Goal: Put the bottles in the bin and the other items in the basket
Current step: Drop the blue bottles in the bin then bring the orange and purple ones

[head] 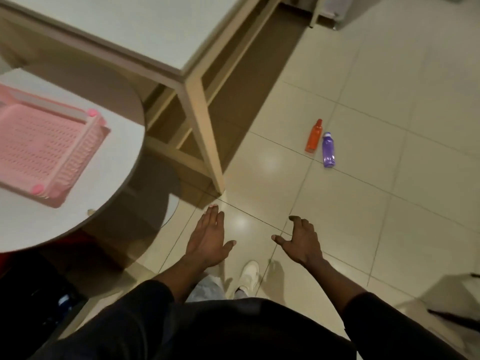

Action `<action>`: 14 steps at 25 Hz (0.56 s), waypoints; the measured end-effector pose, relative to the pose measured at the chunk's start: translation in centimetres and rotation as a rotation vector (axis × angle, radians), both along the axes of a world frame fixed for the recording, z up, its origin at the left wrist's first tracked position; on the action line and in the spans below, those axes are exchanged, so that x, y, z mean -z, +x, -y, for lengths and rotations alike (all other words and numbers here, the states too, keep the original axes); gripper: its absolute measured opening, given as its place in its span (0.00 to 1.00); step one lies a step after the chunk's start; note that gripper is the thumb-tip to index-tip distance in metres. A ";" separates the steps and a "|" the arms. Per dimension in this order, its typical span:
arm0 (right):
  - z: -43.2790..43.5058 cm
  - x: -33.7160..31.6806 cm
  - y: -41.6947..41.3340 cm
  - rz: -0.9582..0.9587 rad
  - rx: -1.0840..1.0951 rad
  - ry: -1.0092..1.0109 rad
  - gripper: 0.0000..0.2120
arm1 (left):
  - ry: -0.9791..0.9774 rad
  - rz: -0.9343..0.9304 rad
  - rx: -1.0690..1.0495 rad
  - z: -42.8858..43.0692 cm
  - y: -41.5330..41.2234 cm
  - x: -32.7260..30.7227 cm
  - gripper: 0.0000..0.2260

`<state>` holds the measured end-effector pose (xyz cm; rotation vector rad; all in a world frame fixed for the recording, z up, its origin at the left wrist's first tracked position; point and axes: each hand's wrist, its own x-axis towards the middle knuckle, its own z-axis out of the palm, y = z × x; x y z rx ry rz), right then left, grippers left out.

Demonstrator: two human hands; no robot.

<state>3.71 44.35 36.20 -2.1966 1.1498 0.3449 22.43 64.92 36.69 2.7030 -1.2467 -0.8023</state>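
At far left the pink basket sits on a round white desk, partly cut off by the frame edge. The perforated face that shows carries nothing, and whether it stands upright or bottom-up I cannot tell. Below the desk, at the lower left corner, is a dark shape too murky to name, so no bin can be made out. Behind the round desk stands a second desk with a pale top and wooden frame, one leg coming down to the tiled floor. Low in the middle, both hands hang in the air over the floor and hold nothing. The left hand is flat with its fingers straight and close together. The right hand is spread wide, with its fingers loosely bent. A white shoe shows between the forearms. Farther right and well apart from the hands, an orange bottle and a purple bottle lie on their sides on the floor, just beside each other and nearly parallel. By this view the bottle part of the job is unfinished: both bottles are left to be picked up and carried to the bin. No non-bottle items are visible, so how that part stands cannot be judged.
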 end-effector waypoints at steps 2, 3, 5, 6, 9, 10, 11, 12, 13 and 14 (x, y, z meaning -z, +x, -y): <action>1.9 -0.1 -1.2 0.010 0.082 0.001 0.41 | -0.006 0.022 0.027 2.6 0.6 -0.3 0.42; 2.9 -0.1 -1.5 0.015 0.128 0.004 0.42 | -0.007 0.031 0.043 4.0 1.0 -0.3 0.41; 4.9 0.2 -1.9 0.023 0.191 0.012 0.42 | 0.006 0.043 0.071 6.8 1.9 -0.3 0.41; 6.1 0.3 -1.8 0.020 0.211 0.015 0.42 | 0.014 0.050 0.083 8.3 2.5 -0.1 0.41; 10.2 0.7 -0.9 0.003 0.227 -0.002 0.42 | 0.029 0.072 0.111 12.6 4.2 1.1 0.40; 12.0 1.0 -0.4 -0.007 0.225 -0.011 0.42 | 0.030 0.076 0.121 14.5 4.9 1.6 0.40; 14.0 1.1 0.2 -0.020 0.223 -0.013 0.42 | 0.037 0.068 0.130 16.5 5.7 2.1 0.41; 15.9 1.2 0.7 -0.034 0.221 -0.008 0.42 | 0.044 0.052 0.134 18.4 6.4 2.4 0.41; 17.9 1.2 1.2 -0.049 0.218 -0.006 0.42 | 0.050 0.038 0.135 20.5 7.0 2.8 0.41; 20.0 1.0 1.7 -0.074 0.206 -0.011 0.42 | 0.051 0.019 0.131 22.7 7.5 3.0 0.41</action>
